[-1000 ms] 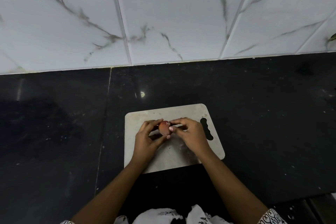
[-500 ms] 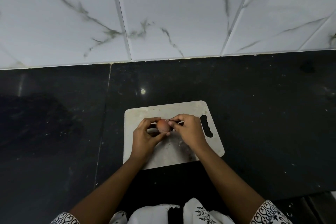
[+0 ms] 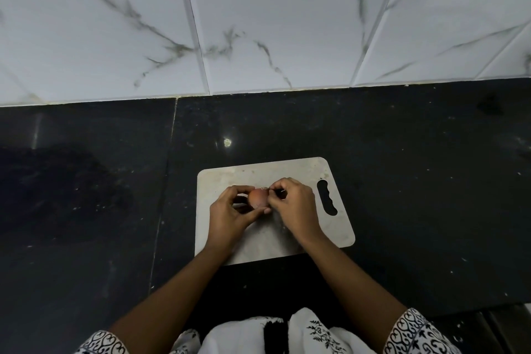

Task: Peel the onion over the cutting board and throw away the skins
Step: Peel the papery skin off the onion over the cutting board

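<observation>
Head view. A small onion (image 3: 257, 198), reddish-brown and rounded, its papery skin apparently in place over the side that shows, is held above the middle of a pale cutting board (image 3: 339, 230); whether it touches the board cannot be told. The left hand (image 3: 230, 214) cups the onion from the left, fingers curled over its far side and thumb pressed beneath its near side, so the hand is closed around it. The right hand (image 3: 293, 207) meets the onion from the right, thumb and forefinger pinched together at its upper right edge, where a small light flake of skin shows; the remaining fingers are folded in. Both hands cover much of the onion, and its left and right flanks are hidden. The board is a rounded rectangle, lightly stained, with a wavy handle slot (image 3: 326, 198) just right of the right hand. Both forearms cross the board's near edge. The board lies on a dark, glossy countertop (image 3: 416, 181) flecked with pale specks; a seam in the countertop runs left of the board, and a bright light reflection (image 3: 227, 142) sits beyond its far edge. Farther beyond stands a wall of white marble-veined tiles (image 3: 273, 23). Nearer than the board, patterned black-and-white sleeves (image 3: 413, 333) and clothing fill the lower margin.
</observation>
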Tool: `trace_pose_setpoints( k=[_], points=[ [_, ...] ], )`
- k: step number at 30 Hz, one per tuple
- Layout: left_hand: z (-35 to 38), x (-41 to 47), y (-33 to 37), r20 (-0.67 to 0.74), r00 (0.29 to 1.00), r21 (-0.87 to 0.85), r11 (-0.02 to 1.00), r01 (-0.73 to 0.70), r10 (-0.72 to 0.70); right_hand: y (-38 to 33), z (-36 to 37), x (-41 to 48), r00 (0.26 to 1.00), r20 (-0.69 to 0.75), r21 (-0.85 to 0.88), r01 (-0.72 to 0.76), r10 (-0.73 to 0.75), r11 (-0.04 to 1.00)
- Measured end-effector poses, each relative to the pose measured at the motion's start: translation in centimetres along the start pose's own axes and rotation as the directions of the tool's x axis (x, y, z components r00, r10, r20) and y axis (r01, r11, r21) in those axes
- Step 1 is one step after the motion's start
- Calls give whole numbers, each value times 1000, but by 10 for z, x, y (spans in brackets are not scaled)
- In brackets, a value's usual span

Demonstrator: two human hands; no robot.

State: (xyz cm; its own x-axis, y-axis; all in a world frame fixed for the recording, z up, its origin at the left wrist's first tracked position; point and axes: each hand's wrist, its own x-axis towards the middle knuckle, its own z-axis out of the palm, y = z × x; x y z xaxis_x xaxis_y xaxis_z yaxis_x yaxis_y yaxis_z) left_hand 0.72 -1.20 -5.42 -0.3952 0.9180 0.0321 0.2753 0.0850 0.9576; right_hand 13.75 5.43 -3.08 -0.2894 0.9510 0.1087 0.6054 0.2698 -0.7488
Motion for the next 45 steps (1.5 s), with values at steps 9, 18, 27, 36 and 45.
trace_pose_setpoints(
  k=[9,18,27,36,45],
  points=[
    [1,1,-1,-13,1000,16,1000,3,-3,1,-14,12,988,144,71,-60,50,996],
    [0,1,-3,-5,1000,-4,1000,-2,2,-8,-6,13,994,95,-133,73,-60,988],
    [-2,2,-2,42,999,-146,989,34,-28,-5,-5,15,996,83,46,-42,38,998],
    [-18,12,-9,189,971,-441,870,219,-149,8,-17,23,945,84,272,-326,315,905],
    [-18,14,-10,186,973,-481,851,211,-136,5,-22,10,985,171,-149,24,2,989]
  ],
)
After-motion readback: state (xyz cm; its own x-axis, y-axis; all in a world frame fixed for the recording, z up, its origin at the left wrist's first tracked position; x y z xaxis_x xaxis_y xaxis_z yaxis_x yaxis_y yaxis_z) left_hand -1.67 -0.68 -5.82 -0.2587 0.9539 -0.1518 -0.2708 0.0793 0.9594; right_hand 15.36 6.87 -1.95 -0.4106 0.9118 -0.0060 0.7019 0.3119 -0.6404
